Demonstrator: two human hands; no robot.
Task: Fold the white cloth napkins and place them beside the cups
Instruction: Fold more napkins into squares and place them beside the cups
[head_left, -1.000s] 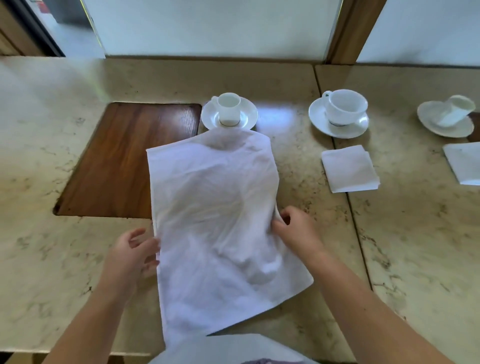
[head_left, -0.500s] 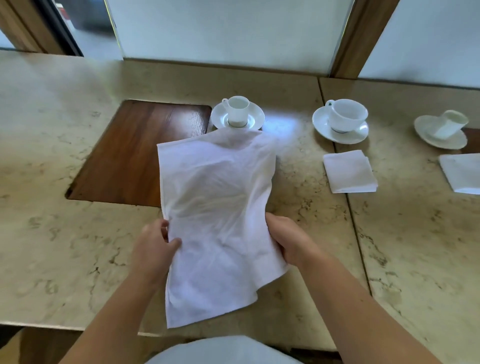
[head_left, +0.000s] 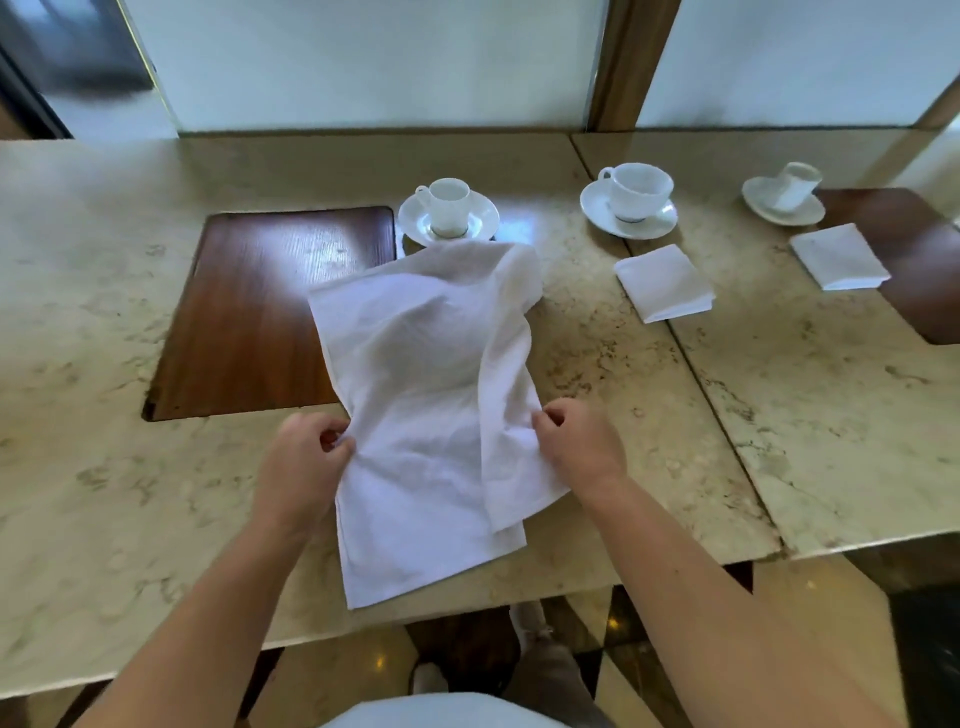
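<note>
A head-down view over a pale marble desk (head_left: 104, 467), read from left to right. At centre left a dark wooden panel (head_left: 260, 312) is set into the stone. Just right of it, in the middle of the frame, lies a long white napkin (head_left: 426, 415), half folded and rumpled — its far end bunches up just short of a small cup (head_left: 449, 205) on a saucer (head_left: 483, 218), and its near end stops just short of the desk's front edge.

The left hand (head_left: 306, 467) pinches the napkin's left edge between thumb and curled fingers. The right hand (head_left: 576, 441) pinches the right edge, where a loose flap is already doubled over.

Further right a wider cup (head_left: 636, 189) on its saucer has a folded napkin (head_left: 662, 283) below it, and at the upper right a third cup (head_left: 795, 184) has another folded square (head_left: 839, 257).

To fold well, the two pinched edges should probably be pulled taut and level first, so the wrinkles and the raised far end flatten before the near half is carried forward and the corners matched.

There is open stone to the right of the cloth — room to lay the finished square below the small cup. The saucer sits close to the bunched end, so a careless tug or push could nudge it.
</note>
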